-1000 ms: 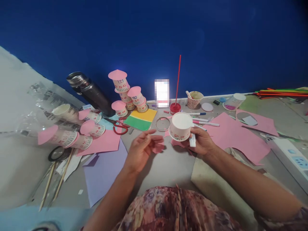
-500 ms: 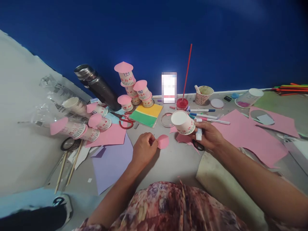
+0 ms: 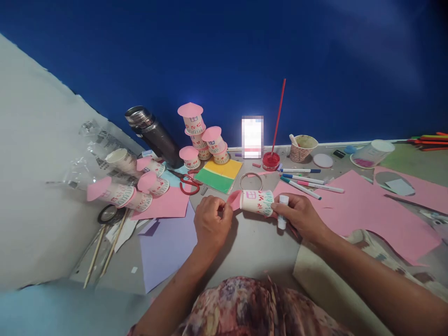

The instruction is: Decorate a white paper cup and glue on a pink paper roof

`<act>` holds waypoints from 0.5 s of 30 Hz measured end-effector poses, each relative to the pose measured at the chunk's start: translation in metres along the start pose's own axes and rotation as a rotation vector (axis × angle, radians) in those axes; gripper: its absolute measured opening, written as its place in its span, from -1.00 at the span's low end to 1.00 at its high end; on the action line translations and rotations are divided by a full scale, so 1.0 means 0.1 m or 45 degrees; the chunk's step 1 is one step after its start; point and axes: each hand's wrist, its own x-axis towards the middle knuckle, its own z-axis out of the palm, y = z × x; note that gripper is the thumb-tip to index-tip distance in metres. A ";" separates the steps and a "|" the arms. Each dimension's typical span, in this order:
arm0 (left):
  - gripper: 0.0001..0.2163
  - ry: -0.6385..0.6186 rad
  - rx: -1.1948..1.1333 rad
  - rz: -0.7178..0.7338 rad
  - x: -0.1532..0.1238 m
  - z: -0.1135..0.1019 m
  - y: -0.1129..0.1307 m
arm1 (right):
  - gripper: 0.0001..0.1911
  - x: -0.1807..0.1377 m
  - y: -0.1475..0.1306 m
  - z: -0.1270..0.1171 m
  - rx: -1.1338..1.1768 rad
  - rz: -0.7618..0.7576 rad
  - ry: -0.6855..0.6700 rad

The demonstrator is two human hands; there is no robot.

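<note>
Between my hands a decorated paper cup [image 3: 258, 202] lies on its side in the air, drawn with a pink window, red flowers and green grass. My right hand [image 3: 303, 214] is closed around the cup's right end and also grips a white glue stick [image 3: 283, 212], which points upright. My left hand [image 3: 213, 219] pinches a small pink paper cone [image 3: 234, 200] at its edge. The cone meets the cup's left end; whether it is stuck there I cannot tell.
Finished cup towers [image 3: 192, 126] with pink roofs stand behind, beside a black thermos [image 3: 154, 135]. Red-handled scissors [image 3: 189, 184], a tape ring [image 3: 251, 182], several markers [image 3: 308, 179], pink paper [image 3: 353, 210] and purple paper [image 3: 168, 247] lie around. A red paint jar [image 3: 271, 161] holds a stick.
My right hand has turned the cup sideways and lowered it toward the left, so its end now meets the pink cone in my left hand. The view has shifted slightly.
</note>
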 end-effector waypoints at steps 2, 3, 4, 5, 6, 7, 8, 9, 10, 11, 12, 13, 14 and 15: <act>-0.78 0.096 0.011 0.113 -0.01 0.02 0.03 | -0.69 -0.02 0.00 0.03 -0.056 -0.054 0.026; -0.80 0.132 0.011 0.148 -0.01 0.03 0.05 | -0.70 -0.03 0.00 0.04 -0.081 -0.073 0.040; -0.81 0.165 0.003 0.175 -0.01 0.04 0.07 | -0.70 -0.03 0.01 0.05 -0.099 -0.087 0.054; -0.83 0.196 -0.013 0.199 -0.01 0.05 0.09 | -0.71 -0.04 0.01 0.05 -0.112 -0.096 0.064; -0.85 0.223 -0.034 0.221 -0.01 0.07 0.10 | -0.72 -0.04 0.02 0.06 -0.122 -0.104 0.069; -0.86 0.240 -0.057 0.244 -0.01 0.08 0.12 | -0.72 -0.05 0.02 0.06 -0.129 -0.111 0.072; -0.86 0.245 -0.080 0.263 -0.02 0.10 0.13 | -0.73 -0.05 0.02 0.06 -0.133 -0.118 0.071; -0.86 0.239 -0.101 0.277 -0.02 0.11 0.14 | -0.72 -0.05 0.03 0.07 -0.138 -0.126 0.071; -0.85 0.227 -0.120 0.285 -0.02 0.12 0.16 | -0.72 -0.06 0.03 0.07 -0.141 -0.134 0.072; -0.85 0.213 -0.137 0.287 -0.03 0.12 0.17 | -0.72 -0.06 0.03 0.07 -0.143 -0.140 0.074; -0.84 0.201 -0.152 0.290 -0.03 0.13 0.17 | -0.72 -0.06 0.03 0.07 -0.147 -0.144 0.079; -0.84 0.193 -0.164 0.296 -0.03 0.12 0.18 | -0.72 -0.06 0.03 0.07 -0.153 -0.147 0.085; -0.83 0.187 -0.173 0.303 -0.04 0.12 0.19 | -0.72 -0.07 0.02 0.07 -0.162 -0.150 0.094; -0.83 0.183 -0.181 0.311 -0.04 0.12 0.19 | -0.72 -0.07 0.02 0.07 -0.174 -0.152 0.101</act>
